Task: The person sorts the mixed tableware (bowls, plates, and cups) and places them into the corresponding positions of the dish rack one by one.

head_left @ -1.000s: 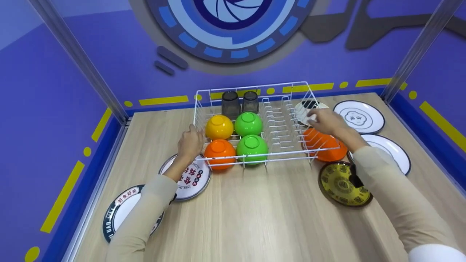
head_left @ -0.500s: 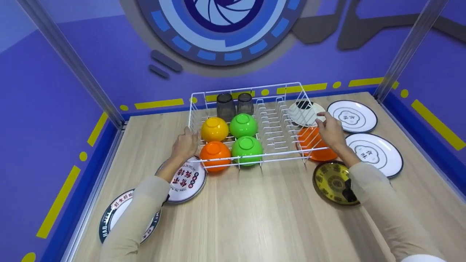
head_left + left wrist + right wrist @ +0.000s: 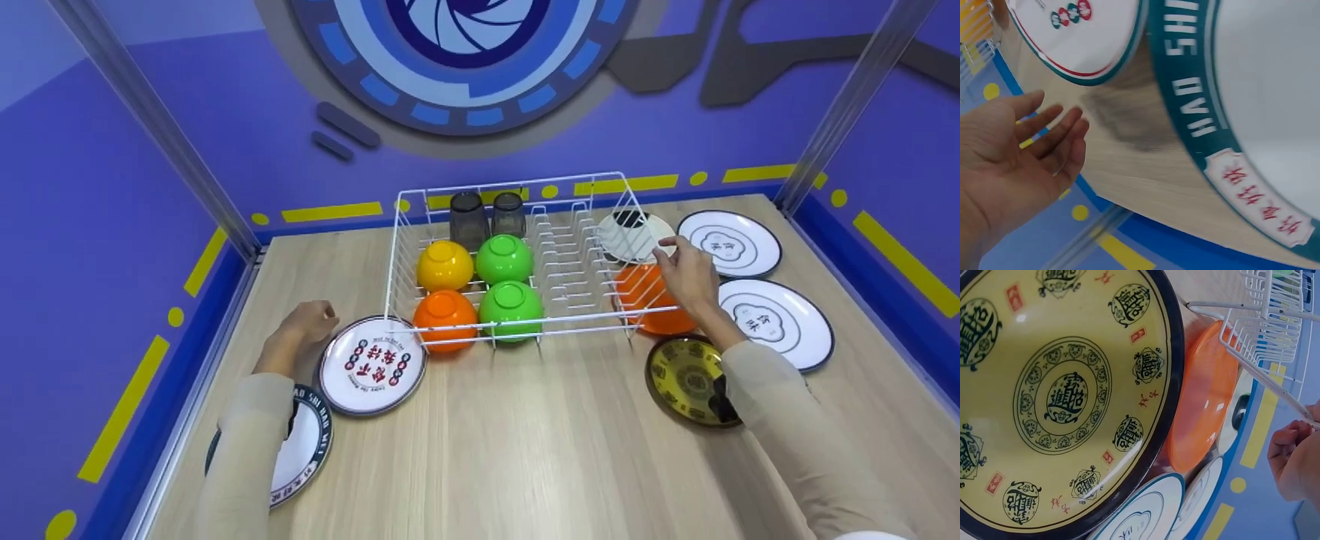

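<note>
The wood-patterned table (image 3: 525,442) is bordered by blue-purple walls (image 3: 45,240). A large round emblem (image 3: 469,79) is displayed on the back wall (image 3: 225,127), and yellow marks (image 3: 334,212) are printed low down. Both back corners are lined with metal posts (image 3: 160,127).

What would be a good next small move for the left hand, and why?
Probably the left hand should reach for the near rim of the white plate with red characters in its centre. The hand holds nothing, that plate lies close by on the wood-grain table, and the prong rows of the white wire dish rack hold no plates.
</note>
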A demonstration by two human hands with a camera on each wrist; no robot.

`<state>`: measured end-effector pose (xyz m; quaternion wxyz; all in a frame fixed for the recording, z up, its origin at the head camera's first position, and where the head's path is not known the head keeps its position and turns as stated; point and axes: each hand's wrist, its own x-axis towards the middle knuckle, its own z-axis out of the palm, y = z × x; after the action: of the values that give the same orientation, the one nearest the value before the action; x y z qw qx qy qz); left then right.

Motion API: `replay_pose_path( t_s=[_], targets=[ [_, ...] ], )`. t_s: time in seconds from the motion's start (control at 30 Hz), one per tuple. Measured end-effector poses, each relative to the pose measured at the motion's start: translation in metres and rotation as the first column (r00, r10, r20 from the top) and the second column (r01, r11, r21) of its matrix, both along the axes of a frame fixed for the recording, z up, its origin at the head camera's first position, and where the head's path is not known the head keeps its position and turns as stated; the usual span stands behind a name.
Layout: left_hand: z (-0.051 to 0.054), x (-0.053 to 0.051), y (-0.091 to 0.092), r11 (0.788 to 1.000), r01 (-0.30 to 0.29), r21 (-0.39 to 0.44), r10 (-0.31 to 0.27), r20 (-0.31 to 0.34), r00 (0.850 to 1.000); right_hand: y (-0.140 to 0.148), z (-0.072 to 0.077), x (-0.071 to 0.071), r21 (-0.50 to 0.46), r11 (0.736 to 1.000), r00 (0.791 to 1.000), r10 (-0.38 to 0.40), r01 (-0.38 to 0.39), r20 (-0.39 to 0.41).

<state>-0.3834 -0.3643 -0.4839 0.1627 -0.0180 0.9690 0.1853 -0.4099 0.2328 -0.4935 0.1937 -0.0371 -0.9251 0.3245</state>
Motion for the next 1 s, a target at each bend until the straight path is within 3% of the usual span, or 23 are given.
replay_pose_path(
  t_s=[0.13,0.3,0.4,0.5,0.57,0.73,1.0],
  targets=[
    [-0.011,0.004,-0.009,0.996,-0.008,0.094,0.003,0.056,0.998,-0.001,0.003,-0.001,-0.017,1.000,1.000,-0.008,0.008,0.002],
    [-0.018,0.007,-0.012,0.986,-0.016,0.165,0.005,0.071,0.997,-0.001,0.005,0.000,-0.022,1.000,1.000,-0.014,0.014,0.020],
    [-0.019,0.007,-0.014,0.985,0.025,0.173,-0.023,-0.014,1.000,0.000,0.004,0.002,-0.018,1.000,0.999,-0.020,0.021,0.034],
    [-0.019,0.007,-0.019,0.984,0.054,0.171,-0.032,-0.130,0.991,0.001,0.002,0.004,-0.014,1.000,0.999,-0.020,0.020,0.038],
    [-0.017,0.006,-0.022,0.985,0.053,0.164,-0.022,-0.185,0.983,0.002,0.002,0.004,-0.009,1.000,0.999,-0.019,0.019,0.031],
    [-0.006,0.006,-0.036,0.981,-0.004,0.196,0.039,-0.175,0.984,0.003,0.001,0.002,-0.002,1.000,0.999,-0.028,0.028,0.017],
    [0.016,0.014,-0.058,0.957,-0.064,0.282,0.078,-0.039,0.996,0.002,0.001,0.002,-0.008,1.000,0.999,-0.019,0.020,0.034]
  ],
)
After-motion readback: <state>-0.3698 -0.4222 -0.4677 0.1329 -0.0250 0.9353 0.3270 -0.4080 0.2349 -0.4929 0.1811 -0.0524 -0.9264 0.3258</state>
